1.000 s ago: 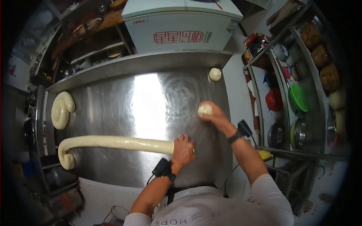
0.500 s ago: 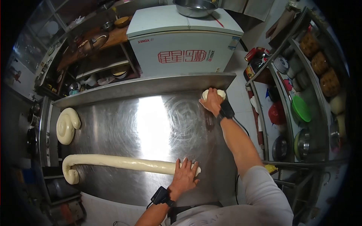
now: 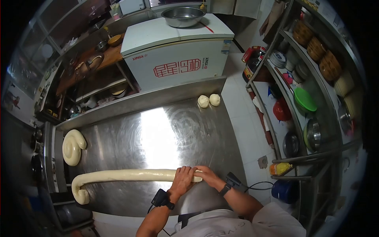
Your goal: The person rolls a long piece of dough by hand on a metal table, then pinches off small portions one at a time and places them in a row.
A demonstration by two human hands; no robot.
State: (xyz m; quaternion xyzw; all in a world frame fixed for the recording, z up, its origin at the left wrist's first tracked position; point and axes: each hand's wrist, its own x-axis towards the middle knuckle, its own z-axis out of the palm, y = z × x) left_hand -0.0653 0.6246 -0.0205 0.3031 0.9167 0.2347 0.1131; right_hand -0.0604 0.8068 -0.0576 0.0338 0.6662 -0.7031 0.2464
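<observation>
A long, glossy roll of dough [image 3: 130, 175] lies along the near side of the steel table, its left end curled into a hook. My left hand [image 3: 182, 179] is wrapped over it close to the right end. Beside it, my right hand [image 3: 208, 177] grips the end piece, fingers meeting those of my left; part of the tip is hidden under them. A thick coil of dough [image 3: 72, 148] rests at the table's left edge. In the far right corner two small dough balls [image 3: 203, 101] sit side by side.
The steel table [image 3: 114, 134] has a raised back edge [image 3: 158, 97]. Behind it stands a white chest freezer [image 3: 173, 59] with a metal bowl [image 3: 183, 17] on top. A shelving rack with a green basin [image 3: 305, 99] is on the right, and a wooden counter [image 3: 108, 57] at the back left.
My right hand has left the dough ball in the far corner and come back to the roll's right end. Two balls now show there. The camera view has shifted.
</observation>
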